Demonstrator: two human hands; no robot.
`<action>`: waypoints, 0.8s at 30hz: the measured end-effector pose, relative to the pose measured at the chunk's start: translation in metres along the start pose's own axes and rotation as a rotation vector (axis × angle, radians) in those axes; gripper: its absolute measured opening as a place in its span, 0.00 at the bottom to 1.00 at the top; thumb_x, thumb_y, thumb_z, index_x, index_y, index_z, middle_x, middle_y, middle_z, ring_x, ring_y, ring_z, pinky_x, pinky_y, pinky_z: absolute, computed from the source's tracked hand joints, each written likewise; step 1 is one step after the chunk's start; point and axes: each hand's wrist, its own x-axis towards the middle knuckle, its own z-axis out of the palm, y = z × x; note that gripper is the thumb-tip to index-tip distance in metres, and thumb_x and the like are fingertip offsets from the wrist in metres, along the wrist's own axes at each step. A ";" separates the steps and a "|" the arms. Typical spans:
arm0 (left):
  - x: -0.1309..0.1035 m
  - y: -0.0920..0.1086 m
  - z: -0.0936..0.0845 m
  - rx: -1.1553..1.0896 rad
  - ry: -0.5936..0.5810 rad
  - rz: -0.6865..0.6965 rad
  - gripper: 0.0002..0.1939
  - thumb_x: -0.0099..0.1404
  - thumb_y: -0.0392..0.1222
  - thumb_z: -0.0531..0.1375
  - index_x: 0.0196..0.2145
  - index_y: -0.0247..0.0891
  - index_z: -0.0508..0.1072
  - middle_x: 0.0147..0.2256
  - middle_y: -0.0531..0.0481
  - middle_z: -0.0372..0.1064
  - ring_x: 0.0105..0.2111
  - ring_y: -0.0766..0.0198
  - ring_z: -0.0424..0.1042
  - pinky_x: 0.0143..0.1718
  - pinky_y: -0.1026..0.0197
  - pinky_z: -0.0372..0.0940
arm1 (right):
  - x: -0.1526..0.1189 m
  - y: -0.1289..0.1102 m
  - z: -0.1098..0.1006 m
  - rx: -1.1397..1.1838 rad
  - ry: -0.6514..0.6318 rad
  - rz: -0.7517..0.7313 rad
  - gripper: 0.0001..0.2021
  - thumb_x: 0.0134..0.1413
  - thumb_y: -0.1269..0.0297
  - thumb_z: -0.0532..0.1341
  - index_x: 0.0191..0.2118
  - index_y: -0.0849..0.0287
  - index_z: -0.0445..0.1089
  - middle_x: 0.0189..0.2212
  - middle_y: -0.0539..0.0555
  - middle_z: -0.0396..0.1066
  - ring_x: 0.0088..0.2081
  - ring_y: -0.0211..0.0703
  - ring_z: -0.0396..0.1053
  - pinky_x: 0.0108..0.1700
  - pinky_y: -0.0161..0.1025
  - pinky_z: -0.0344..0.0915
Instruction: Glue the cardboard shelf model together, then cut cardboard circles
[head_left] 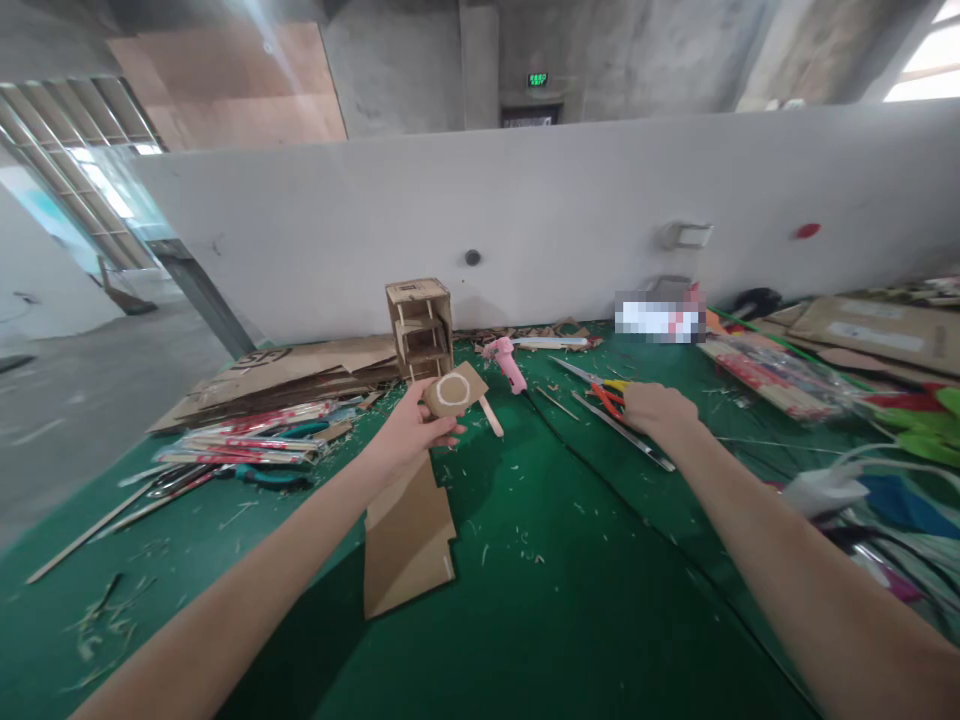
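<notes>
Pinched in my left hand (421, 422) is a small piece of cardboard (452, 390) with a pale ring marked on it, raised above the table. My right hand (660, 410) is closed at the orange and yellow handles of a pair of scissors (589, 376), whose blades point away to the left on the table. Beside them lies a long metal blade or ruler (626, 432). A larger notched cardboard sheet (409, 540) lies flat below my left hand. Behind it stands a small cardboard shelf box (418, 325), and a wooden stick (491, 415) lies near the held piece.
A pink glue gun (507, 364) rests mid-table, its black cable (600, 470) running toward the front right. Packed sticks (255, 435) and teal-handled pliers (266, 477) lie left, by stacked cardboard (315, 375). A white power strip (825, 490) sits right. A white partition (555, 220) borders the back.
</notes>
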 end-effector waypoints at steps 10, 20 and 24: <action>-0.001 0.001 0.007 -0.367 0.170 -0.043 0.17 0.64 0.28 0.58 0.49 0.38 0.62 0.49 0.42 0.70 0.41 0.63 0.77 0.51 0.54 0.70 | -0.033 -0.001 -0.028 0.060 -0.041 -0.005 0.15 0.48 0.64 0.59 0.41 0.61 0.75 0.39 0.66 0.74 0.39 0.60 0.74 0.33 0.46 0.65; 0.000 0.000 0.006 -0.430 0.196 -0.037 0.04 0.65 0.33 0.59 0.36 0.35 0.66 0.39 0.45 0.74 0.41 0.64 0.77 0.52 0.57 0.68 | -0.162 0.001 -0.018 0.928 -0.449 -0.251 0.05 0.47 0.63 0.58 0.26 0.54 0.60 0.20 0.47 0.62 0.19 0.37 0.59 0.21 0.35 0.54; -0.001 0.000 0.008 -0.467 0.193 0.005 0.07 0.62 0.29 0.60 0.38 0.34 0.67 0.38 0.45 0.74 0.41 0.62 0.77 0.50 0.57 0.70 | -0.196 -0.038 -0.011 1.289 -0.772 -0.287 0.09 0.48 0.60 0.60 0.31 0.55 0.59 0.20 0.44 0.61 0.17 0.32 0.54 0.18 0.31 0.49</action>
